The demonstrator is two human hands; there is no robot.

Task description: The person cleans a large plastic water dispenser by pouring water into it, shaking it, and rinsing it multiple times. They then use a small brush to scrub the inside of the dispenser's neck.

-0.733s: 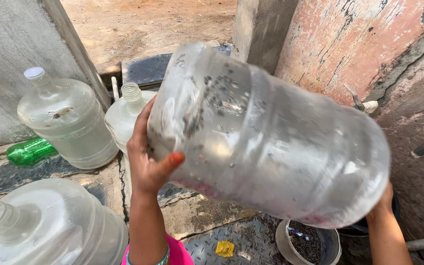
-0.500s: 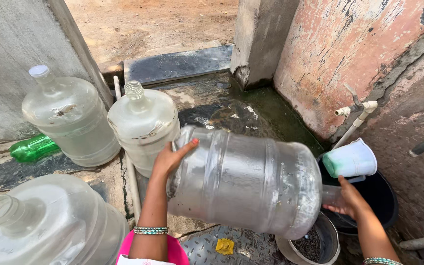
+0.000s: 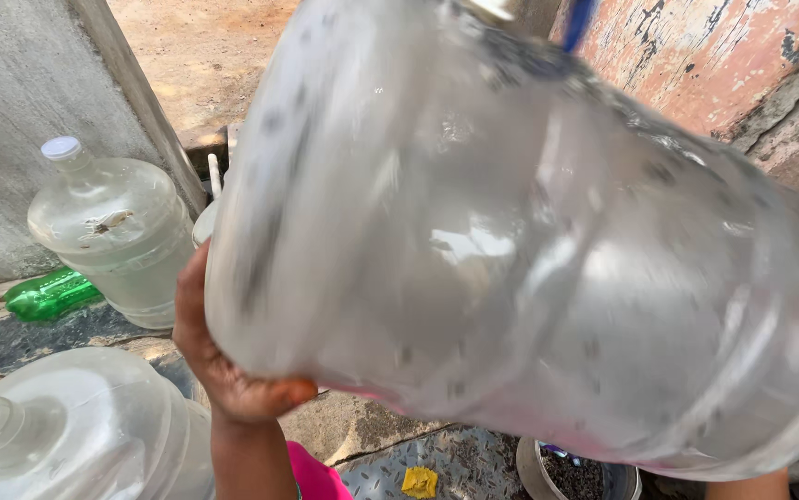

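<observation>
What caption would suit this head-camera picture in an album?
Both hands lift a large clear water jug close to the camera, left hand cupping its base, beside more jugs and a green bottle.

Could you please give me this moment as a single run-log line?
left hand: under big clear jug | right hand: hidden behind jug | jug: raised, tilted, blurred | nearby: capped jug, green bottle

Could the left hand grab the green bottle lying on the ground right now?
Probably not right away. The left hand is pressed under the big clear jug, helping hold it up. The green bottle lies off to the side beside a capped jug, with open space between, so only the load stops it.
</observation>
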